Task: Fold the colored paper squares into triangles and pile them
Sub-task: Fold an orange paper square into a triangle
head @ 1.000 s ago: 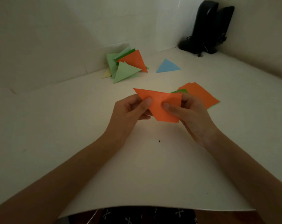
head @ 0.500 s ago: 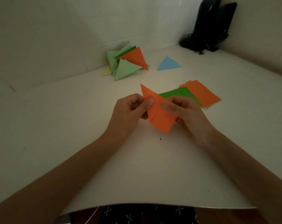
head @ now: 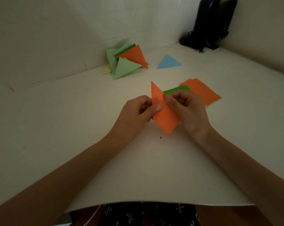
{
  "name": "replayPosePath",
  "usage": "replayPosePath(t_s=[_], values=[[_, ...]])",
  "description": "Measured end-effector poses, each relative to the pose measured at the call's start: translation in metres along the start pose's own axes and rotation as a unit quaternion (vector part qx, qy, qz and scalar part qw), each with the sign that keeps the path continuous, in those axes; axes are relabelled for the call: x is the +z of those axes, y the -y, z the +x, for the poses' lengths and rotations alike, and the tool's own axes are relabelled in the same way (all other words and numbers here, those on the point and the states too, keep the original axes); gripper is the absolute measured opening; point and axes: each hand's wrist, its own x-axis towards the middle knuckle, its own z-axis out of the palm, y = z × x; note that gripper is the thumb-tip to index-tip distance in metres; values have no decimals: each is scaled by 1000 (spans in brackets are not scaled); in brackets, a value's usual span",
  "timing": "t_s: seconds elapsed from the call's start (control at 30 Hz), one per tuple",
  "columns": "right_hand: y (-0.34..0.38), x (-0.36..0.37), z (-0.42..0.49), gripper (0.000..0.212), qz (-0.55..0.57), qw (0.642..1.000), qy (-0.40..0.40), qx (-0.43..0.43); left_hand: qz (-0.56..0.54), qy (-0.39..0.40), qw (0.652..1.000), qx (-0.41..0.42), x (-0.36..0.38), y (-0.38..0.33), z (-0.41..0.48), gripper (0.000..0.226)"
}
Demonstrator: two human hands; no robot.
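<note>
Since the earlier frames, the orange folded paper (head: 164,117) has turned from lying broadside across both hands to standing nearly on end. The green square (head: 178,89) behind it has come into view.

1. Fingers (head: 157,107) of the left hand (head: 137,115): the thumb lies flat on the near face of the paper at its left edge. The other fingers are curled behind the sheet and pinch it.
2. Fingers of the right hand (head: 192,112): the thumb presses the upper right edge of the paper. The remaining fingers are curled behind it and also pinch.
3. Orange folded paper: at frame centre, between the two hands. One sharp tip points to the top of the frame and a blunter corner points down. Whether the lower corner touches the bench (head: 69,128) cannot be told.
4. Unfolded squares: right of centre, just behind the right hand. An orange square (head: 201,91) lies on top, and the green square shows at its left. A pale green edge shows below the orange one.
5. Pile of triangles (head: 121,62): upper centre, against the wall (head: 56,38). It contains light green pieces, an orange triangle (head: 134,54), a dark green edge and a pale yellow corner (head: 106,71) at its lower left.
6. Blue triangle (head: 169,63): flat on the bench, alone, to the right of the pile and apart from it.
7. Black object (head: 209,22): upright in the upper right corner of the frame, with cables at its base.
8. Dark speck (head: 160,137): on the bench just below the held paper.
9. Dark patterned fabric (head: 146,214): below the near edge of the bench, bottom centre.
</note>
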Motion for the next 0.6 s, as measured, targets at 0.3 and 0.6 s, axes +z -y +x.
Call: replayPosePath(t_s=[0.3, 0.6], values=[[1, -1, 0, 19, 2, 1000, -22, 8, 1, 24, 999, 23, 1, 5, -1, 8], [7, -5, -4, 29, 25, 999, 28, -5, -34, -56, 998, -4, -4, 3, 2, 12]])
